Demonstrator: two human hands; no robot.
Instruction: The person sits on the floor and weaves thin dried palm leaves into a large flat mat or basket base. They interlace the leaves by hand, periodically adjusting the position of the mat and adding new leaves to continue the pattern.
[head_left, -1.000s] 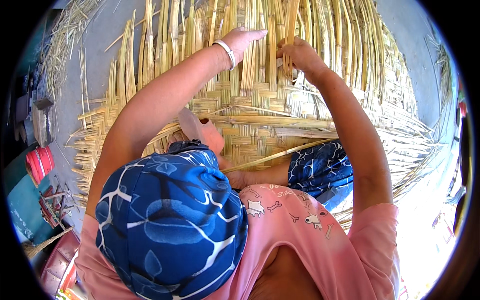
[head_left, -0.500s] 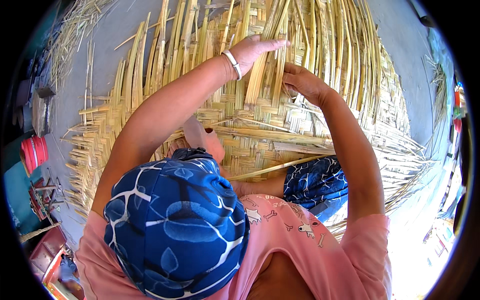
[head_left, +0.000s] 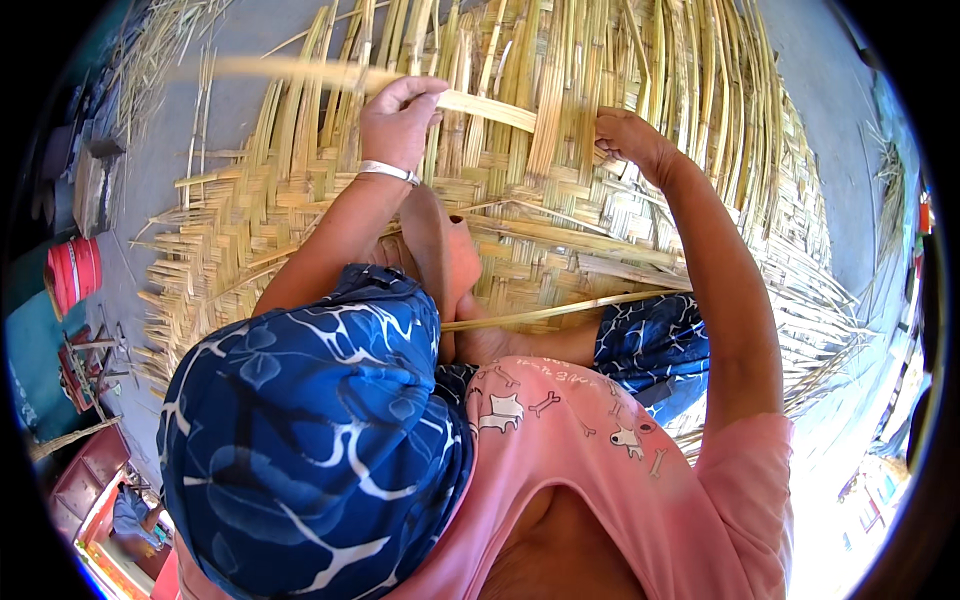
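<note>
Head camera: a grey floor (head_left: 845,190) carries a broad woven mat (head_left: 515,275), with rows of long lengthwise strips (head_left: 685,100) running toward its far edge. One pale flat strip (head_left: 490,107) crosses over them, its blurred tail reaching past the mat's left edge, its other end meeting the lengthwise strips near the middle. The left hand (head_left: 395,122) pinches this flat strip between thumb and fingers. The right hand (head_left: 632,140) is curled beside the lengthwise strips, toward the mat's right edge; whether it grips any cannot be told. A white bracelet (head_left: 389,172) circles the left wrist.
</note>
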